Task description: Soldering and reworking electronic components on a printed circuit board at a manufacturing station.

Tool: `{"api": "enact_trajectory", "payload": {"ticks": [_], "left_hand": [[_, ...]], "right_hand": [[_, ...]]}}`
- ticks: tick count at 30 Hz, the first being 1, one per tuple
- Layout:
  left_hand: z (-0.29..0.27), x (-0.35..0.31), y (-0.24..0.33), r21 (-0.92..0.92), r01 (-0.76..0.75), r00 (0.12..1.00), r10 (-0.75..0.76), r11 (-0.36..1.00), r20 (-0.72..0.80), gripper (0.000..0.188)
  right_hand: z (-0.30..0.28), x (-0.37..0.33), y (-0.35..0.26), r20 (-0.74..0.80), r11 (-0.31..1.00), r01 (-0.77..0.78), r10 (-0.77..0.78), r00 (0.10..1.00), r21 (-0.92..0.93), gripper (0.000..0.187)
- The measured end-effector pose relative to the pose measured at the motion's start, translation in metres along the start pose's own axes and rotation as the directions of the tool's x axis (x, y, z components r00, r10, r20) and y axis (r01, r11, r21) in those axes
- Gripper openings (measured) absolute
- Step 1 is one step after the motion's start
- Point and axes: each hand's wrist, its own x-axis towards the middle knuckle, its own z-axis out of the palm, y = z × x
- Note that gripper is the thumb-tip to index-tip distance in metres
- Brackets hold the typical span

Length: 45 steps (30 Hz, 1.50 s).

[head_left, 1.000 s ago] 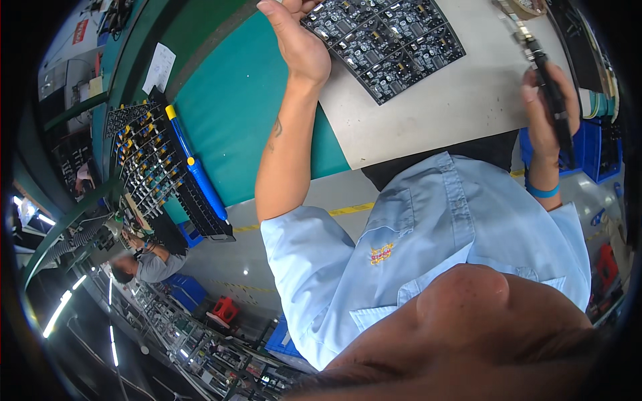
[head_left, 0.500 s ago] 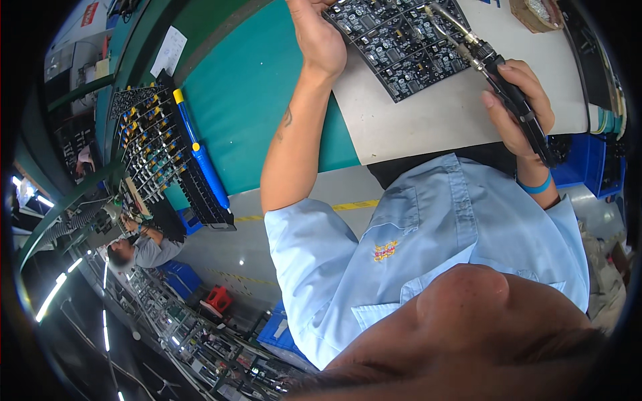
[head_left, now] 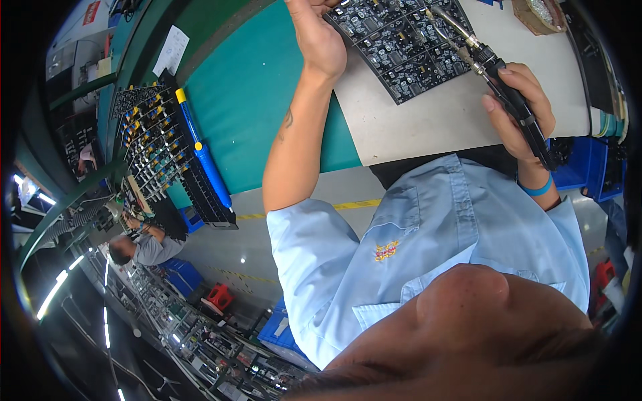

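Observation:
A black circuit board panel, divided into several smaller boards dense with components, lies tilted at the top over a pale mat. My left hand grips its left edge; the fingertips are partly hidden by the board and the picture's upper rim. In my right hand is a black-handled soldering iron, my fingers wrapped around the grip. Two metal arms run from its front, the iron's tip and a thin feed tube, and meet over the upper right part of the panel. Whether the tip touches the board I cannot tell.
A blue desoldering pump with yellow ends lies along a black rack of populated boards at left. At upper right stands a small brown container with silvery contents. Blue bins sit at right. A co-worker sits far left.
My hands, the iron and the panel stay nearly in place. Behind my right arm, at the right rim, a dark blue shape and a red item have come into view.

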Motion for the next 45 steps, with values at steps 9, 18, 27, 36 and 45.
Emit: {"api": "enact_trajectory", "payload": {"ticks": [9, 18, 27, 36, 45], "left_hand": [[-0.019, 0.000, -0.012, -0.213, 0.107, 0.988, -0.079, 0.971, 0.136, 0.090], [-0.011, -0.001, -0.005, -0.331, 0.143, 0.980, -0.086, 0.933, 0.182, 0.089], [-0.001, 0.001, 0.011, -0.244, 0.232, 0.959, -0.179, 0.942, 0.220, 0.072], [0.007, -0.003, 0.028, -0.151, 0.275, 0.954, -0.249, 0.950, 0.170, 0.062], [0.015, -0.003, 0.037, -0.054, 0.297, 0.951, -0.291, 0.953, 0.099, 0.063]], "right_hand": [[-0.001, 0.001, 0.001, 0.009, 1.000, 0.026, -0.026, 1.000, -0.008, 0.043], [-0.001, 0.001, 0.000, 0.008, 1.000, 0.030, -0.030, 1.000, 0.005, 0.042], [-0.002, 0.001, 0.001, 0.022, 0.997, 0.075, -0.075, 0.997, -0.021, 0.042], [-0.003, 0.000, 0.005, 0.046, 0.997, 0.078, -0.079, 0.996, 0.024, 0.043], [-0.002, 0.000, 0.005, 0.044, 0.996, 0.086, -0.087, 0.995, 0.010, 0.042]]}}
